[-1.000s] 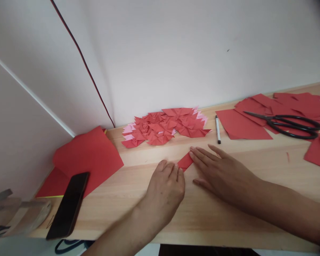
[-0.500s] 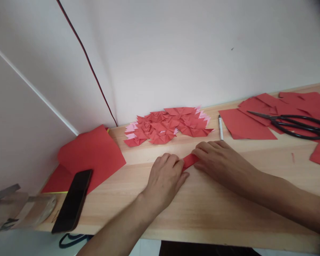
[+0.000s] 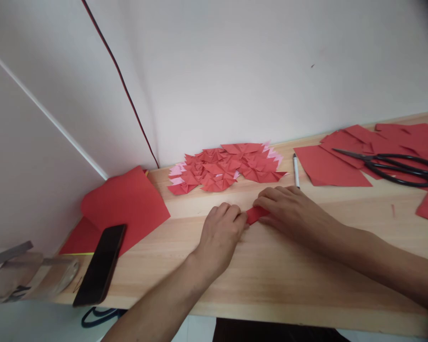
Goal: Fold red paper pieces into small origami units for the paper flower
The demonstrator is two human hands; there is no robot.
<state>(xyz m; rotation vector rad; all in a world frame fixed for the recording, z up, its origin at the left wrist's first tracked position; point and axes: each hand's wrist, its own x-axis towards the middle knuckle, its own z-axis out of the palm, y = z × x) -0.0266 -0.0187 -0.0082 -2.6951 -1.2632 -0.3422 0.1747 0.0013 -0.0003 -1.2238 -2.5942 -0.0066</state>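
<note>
Paper (image 3: 255,215), red and folded into a thin strip, sits between the two hands, near the middle of the worktop (image 3: 288,289). Only a short bit of it shows, and I cannot tell if it touches the wood. One second ago, the right hand (image 3: 287,205) lay flat, with its fingers long and its thumb out. Now those fingers are bent and hold the paper's right end. The left hand (image 3: 221,232) has its fingers curled close together and holds the left end. The backs of both hands face up. The right hand now hides the bottom tip of the white pen (image 3: 296,171), which showed whole before. Behind the hands is a pile of red folded shapes (image 3: 221,171). Black scissors (image 3: 402,170) lie on red sheets (image 3: 329,168) to the right. A black phone (image 3: 100,266) lies partly on big red sheets (image 3: 128,204) to the left.
</note>
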